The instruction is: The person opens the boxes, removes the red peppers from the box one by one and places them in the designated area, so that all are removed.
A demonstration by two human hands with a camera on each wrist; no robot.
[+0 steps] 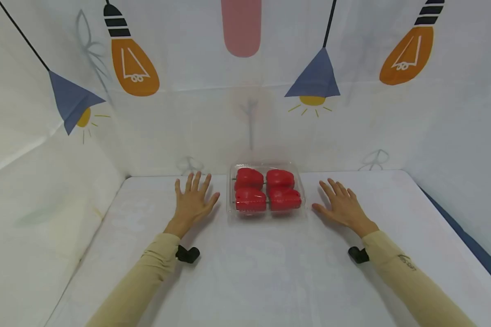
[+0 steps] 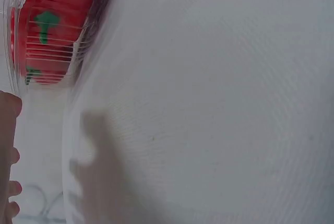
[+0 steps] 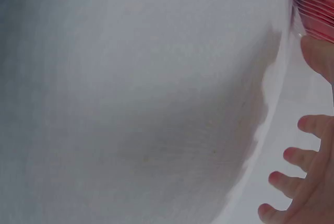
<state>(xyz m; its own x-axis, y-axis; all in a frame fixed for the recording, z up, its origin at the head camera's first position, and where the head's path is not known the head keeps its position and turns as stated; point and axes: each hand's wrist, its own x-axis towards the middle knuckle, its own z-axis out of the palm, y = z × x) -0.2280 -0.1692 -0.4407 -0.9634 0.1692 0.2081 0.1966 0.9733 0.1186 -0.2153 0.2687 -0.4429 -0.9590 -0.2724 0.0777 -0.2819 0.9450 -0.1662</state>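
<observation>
A clear plastic clamshell box [image 1: 230, 210] sits near the back edge of the table, with several red bell peppers [image 1: 250, 200] inside it. Green stems show on the red pieces [image 2: 78, 4] in the left wrist view. To the box's left, my left hand [image 1: 193, 202] is spread with fingers straight and holds nothing. My right hand [image 1: 343, 206] lies to the right of the box, fingers apart and likewise bare of any object. Both hands cast shadows on the white surface, and each thumb points in toward the box.
The white tabletop [image 1: 262, 272] meets a white fabric backdrop [image 1: 196, 122] printed with lamps and bulbs. Similar cloth walls stand at left and right. A black wrist camera mount [image 1: 188, 254] sits below the left hand, another [image 1: 358, 255] below the right.
</observation>
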